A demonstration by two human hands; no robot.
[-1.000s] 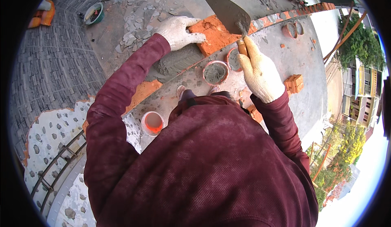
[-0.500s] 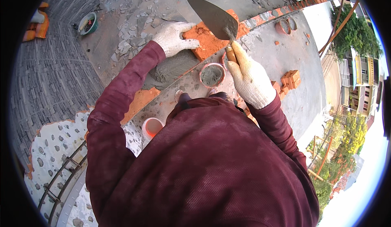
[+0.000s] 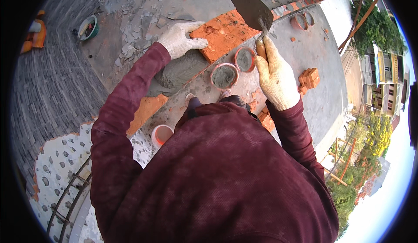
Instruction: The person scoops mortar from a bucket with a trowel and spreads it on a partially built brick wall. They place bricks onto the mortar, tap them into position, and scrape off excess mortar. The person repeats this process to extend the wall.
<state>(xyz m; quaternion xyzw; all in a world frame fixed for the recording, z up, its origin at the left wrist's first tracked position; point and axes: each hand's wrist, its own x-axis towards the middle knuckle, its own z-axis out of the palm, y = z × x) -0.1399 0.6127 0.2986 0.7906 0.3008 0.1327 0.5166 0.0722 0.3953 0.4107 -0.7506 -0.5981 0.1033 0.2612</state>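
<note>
Left hand grips a brick while the right hand holds a trowel upright

Both hands wear pale knitted gloves. The left hand is fairly wide, its thumb and fingers spread across the left end of the brick, holding it. The orange brick, rough on top, sits ahead of the person near the upper middle of the view, at the right end of a bed of wet grey mortar. Whether its underside rests fully on what lies below cannot be told.

The right hand is closed around the trowel's wooden handle. The grey, pointed blade rises from it, covering part of the brick's far end from view, and its tip reaches the upper edge; whether blade and brick touch is unclear.

Just below the brick, two orange-rimmed buckets stand side by side: the nearer bucket and the farther bucket both contain grey mortar. Another bucket is by the person's left forearm. To the right of the right hand is a small brick stack. Beyond the left hand, broken tiles litter the floor, with a green tub by the grey wall.
</note>
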